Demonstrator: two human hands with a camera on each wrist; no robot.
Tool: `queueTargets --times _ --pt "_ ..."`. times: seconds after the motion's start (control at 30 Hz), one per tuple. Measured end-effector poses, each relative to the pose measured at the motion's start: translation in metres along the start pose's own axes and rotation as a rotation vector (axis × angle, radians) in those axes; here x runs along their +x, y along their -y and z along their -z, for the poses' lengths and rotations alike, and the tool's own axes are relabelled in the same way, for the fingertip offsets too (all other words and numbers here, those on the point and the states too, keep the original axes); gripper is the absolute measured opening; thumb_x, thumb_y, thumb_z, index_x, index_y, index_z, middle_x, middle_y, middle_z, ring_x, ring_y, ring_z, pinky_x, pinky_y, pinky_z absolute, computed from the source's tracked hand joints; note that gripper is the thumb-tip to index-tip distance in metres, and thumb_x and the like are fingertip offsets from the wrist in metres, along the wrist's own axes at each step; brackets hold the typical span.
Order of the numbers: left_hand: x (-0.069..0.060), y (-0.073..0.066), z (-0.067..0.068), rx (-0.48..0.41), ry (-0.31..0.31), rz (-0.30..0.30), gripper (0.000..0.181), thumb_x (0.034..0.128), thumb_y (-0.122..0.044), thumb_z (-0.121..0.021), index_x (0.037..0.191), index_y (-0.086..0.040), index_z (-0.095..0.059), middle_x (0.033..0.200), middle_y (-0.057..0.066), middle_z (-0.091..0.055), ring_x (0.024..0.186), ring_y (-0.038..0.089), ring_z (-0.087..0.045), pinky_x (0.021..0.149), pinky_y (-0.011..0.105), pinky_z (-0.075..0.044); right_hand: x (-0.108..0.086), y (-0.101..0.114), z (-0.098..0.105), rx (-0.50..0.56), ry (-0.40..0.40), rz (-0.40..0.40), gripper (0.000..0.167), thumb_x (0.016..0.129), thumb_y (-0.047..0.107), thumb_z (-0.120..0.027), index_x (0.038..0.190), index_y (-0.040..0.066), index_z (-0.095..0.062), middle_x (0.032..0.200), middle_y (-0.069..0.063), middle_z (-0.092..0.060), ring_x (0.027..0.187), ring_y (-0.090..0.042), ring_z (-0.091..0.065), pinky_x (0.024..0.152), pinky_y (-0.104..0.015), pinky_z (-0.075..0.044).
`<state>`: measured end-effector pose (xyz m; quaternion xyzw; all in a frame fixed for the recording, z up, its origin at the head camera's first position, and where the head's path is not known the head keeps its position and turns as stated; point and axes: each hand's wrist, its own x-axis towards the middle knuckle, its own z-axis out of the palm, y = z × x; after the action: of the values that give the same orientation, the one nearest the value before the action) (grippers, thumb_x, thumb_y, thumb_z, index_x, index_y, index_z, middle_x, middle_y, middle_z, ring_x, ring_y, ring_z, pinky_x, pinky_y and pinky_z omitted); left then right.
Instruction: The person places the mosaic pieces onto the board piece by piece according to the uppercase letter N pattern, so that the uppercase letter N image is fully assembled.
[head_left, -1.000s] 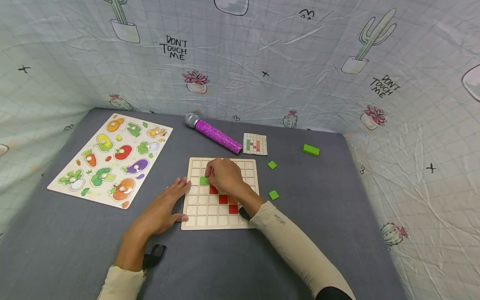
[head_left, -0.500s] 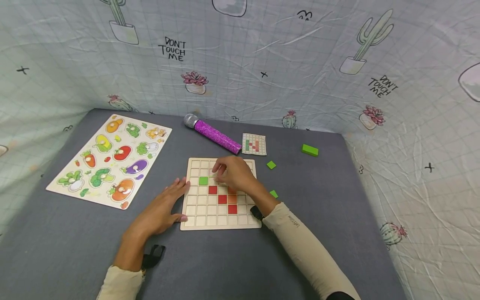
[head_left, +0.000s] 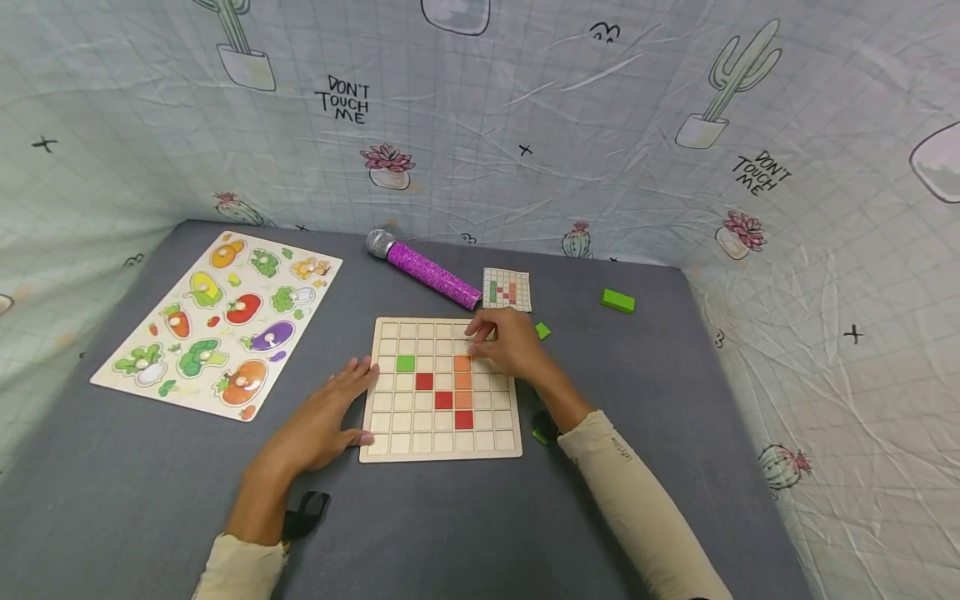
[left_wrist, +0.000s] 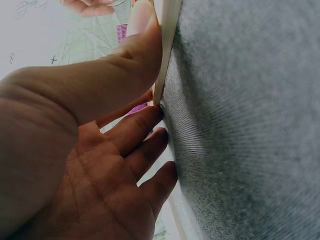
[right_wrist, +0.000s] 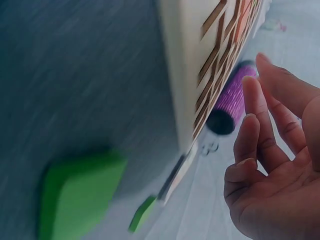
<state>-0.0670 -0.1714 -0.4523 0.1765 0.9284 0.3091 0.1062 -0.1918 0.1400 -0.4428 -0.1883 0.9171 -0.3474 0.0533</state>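
Observation:
A wooden grid board (head_left: 390, 422) lies flat on the table, with one green tile (head_left: 406, 363), several red tiles (head_left: 424, 382) and several orange tiles (head_left: 462, 381) in its cells. My left hand (head_left: 322, 421) rests at its left edge, thumb and fingers spread; in the left wrist view the thumb (left_wrist: 142, 45) touches the board's rim. Above the board's upper right part hovers my right hand (head_left: 510, 342). Its fingers bend loosely and hold nothing in the right wrist view. One loose green tile (head_left: 542, 331) lies right of that hand; another (head_left: 540, 436) is partly hidden by the wrist strap.
A small pattern card (head_left: 507, 289) lies behind the board, beside a purple glitter microphone (head_left: 431, 272). At the left is a vegetable puzzle board (head_left: 243, 350). A green block (head_left: 618, 301) sits at the back right. Printed cloth (head_left: 480, 108) hangs behind the table.
My right hand has moved right across the board, away from the green tile, uncovering the orange tiles. The nearer loose green tile now shows lower, by the strap. My left hand stays put.

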Motion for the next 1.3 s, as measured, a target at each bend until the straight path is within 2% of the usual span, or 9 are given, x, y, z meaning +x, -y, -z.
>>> queueTargets --times 0.3,0.5,0.73,0.9,1.2,1.3 --pt "0.000 0.000 -0.001 0.007 -0.003 0.004 0.096 0.0837 -0.012 -0.089 0.163 0.001 -0.037 0.174 0.023 -0.028 0.162 0.047 -0.022 0.129 0.069 -0.022 -0.012 -0.031 0.024 0.001 -0.041 -0.019 0.019 0.087 0.007 -0.087 0.105 0.008 -0.080 0.090 -0.007 -0.076 0.072 -0.016 -0.060 0.066 -0.029 -0.049" --pt "0.000 0.000 -0.001 0.011 -0.002 0.009 0.097 0.0835 -0.013 -0.089 0.164 0.001 -0.037 0.174 0.023 -0.028 0.162 0.047 -0.022 0.130 0.068 -0.022 -0.018 -0.049 0.038 -0.012 -0.093 -0.075 0.022 0.086 0.009 -0.089 0.107 0.008 -0.080 0.098 -0.010 -0.078 0.078 -0.023 -0.063 0.069 -0.033 -0.050" --pt "0.000 -0.002 -0.001 0.019 -0.001 0.020 0.097 0.0834 -0.013 -0.089 0.164 0.000 -0.036 0.174 0.022 -0.028 0.163 0.046 -0.022 0.130 0.067 -0.022 -0.020 -0.064 0.048 -0.073 -0.165 -0.173 0.025 0.086 0.009 -0.089 0.110 0.008 -0.080 0.103 -0.013 -0.079 0.093 -0.030 -0.072 0.083 -0.045 -0.058" --pt "0.000 -0.002 -0.001 0.021 -0.005 0.018 0.097 0.0830 -0.013 -0.090 0.164 0.000 -0.037 0.174 0.022 -0.029 0.162 0.047 -0.023 0.129 0.068 -0.022 -0.020 -0.070 0.052 -0.132 -0.196 -0.235 0.026 0.087 0.011 -0.089 0.111 0.008 -0.079 0.105 -0.014 -0.077 0.101 -0.033 -0.070 0.095 -0.052 -0.055" --pt "-0.001 -0.003 -0.001 0.016 -0.014 0.016 0.097 0.0826 -0.012 -0.090 0.163 -0.001 -0.038 0.174 0.021 -0.029 0.162 0.046 -0.024 0.130 0.067 -0.023 -0.019 -0.068 0.054 -0.183 -0.149 -0.342 0.031 0.088 0.017 -0.089 0.116 0.011 -0.079 0.102 -0.011 -0.074 0.095 -0.031 -0.066 0.085 -0.046 -0.053" --pt "-0.002 -0.003 0.000 0.013 -0.014 0.021 0.097 0.0828 -0.012 -0.090 0.164 -0.001 -0.038 0.174 0.021 -0.029 0.162 0.046 -0.024 0.130 0.067 -0.023 -0.018 -0.067 0.053 -0.183 -0.141 -0.352 0.030 0.087 0.017 -0.089 0.115 0.012 -0.079 0.100 -0.010 -0.072 0.092 -0.029 -0.065 0.081 -0.044 -0.051"
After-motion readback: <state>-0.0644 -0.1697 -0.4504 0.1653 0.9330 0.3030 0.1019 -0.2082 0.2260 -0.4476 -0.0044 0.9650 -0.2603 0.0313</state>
